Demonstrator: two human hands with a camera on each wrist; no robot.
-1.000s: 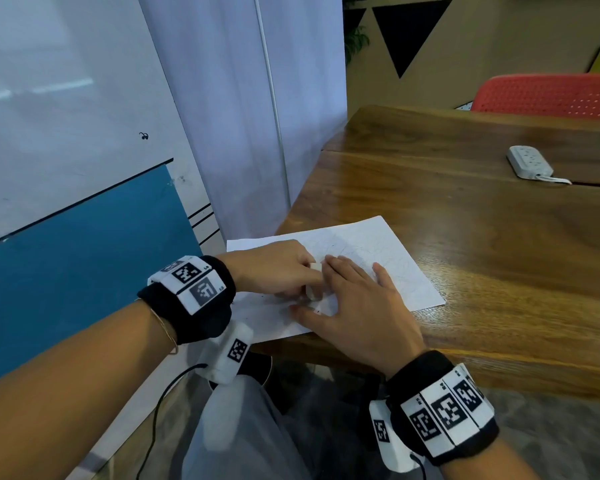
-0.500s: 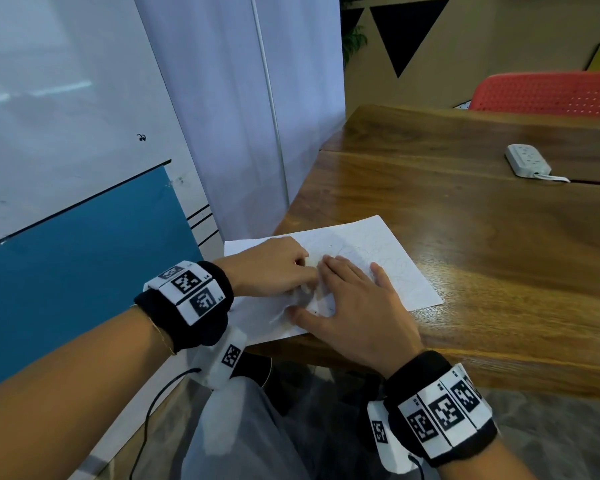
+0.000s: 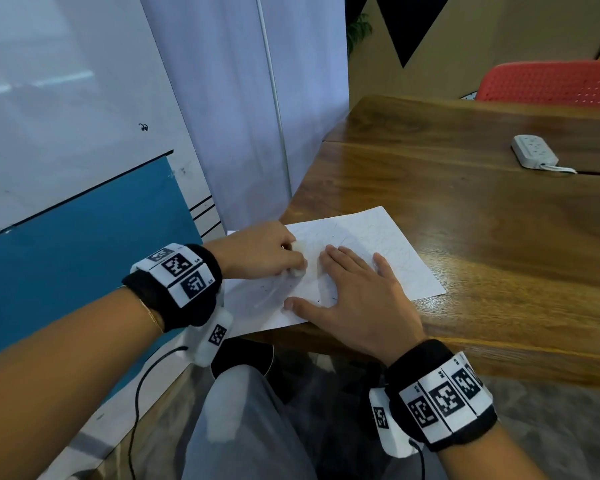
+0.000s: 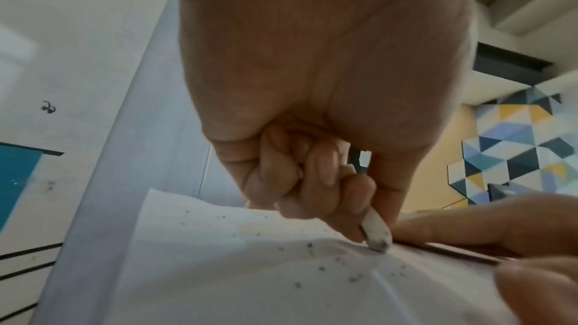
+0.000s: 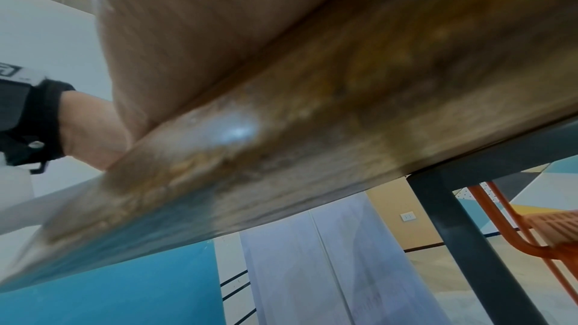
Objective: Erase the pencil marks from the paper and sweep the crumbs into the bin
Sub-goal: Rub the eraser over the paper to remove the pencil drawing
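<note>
— White rubber against white sheet: the left hand (image 3: 260, 252) has its fingers curled tight round a small eraser (image 4: 377, 231), pinching it against the thumb, with the greyed, rounded tip pressed right onto the paper (image 3: 388, 251).

— And the other hand?

— Right hand (image 3: 355, 299) lies flat, fingers straight and a little spread, thumb out to the side, palm down on the sheet's near half. It grips nothing; it only presses the page to the table (image 3: 482, 216).

— Where does the sheet sit?

— At the near left corner of the glossy, dark-grained wooden top, its near corner poking just past the table edge. Thin and matte, it buckles into a soft ridge between the two hands.

— Any marks on it?

— Faint, thin pencil squiggles (image 3: 378, 244) across the far half. Closer in, the left wrist view shows dark grey crumbs (image 4: 309, 246), tiny irregular specks, scattered over the paper around the eraser tip.

— Anything else on the wood?

— One white, rounded power strip (image 3: 534, 150) far off to the right, with its cable trailing, and a red perforated plastic chair (image 3: 551, 83) behind the table.
</note>
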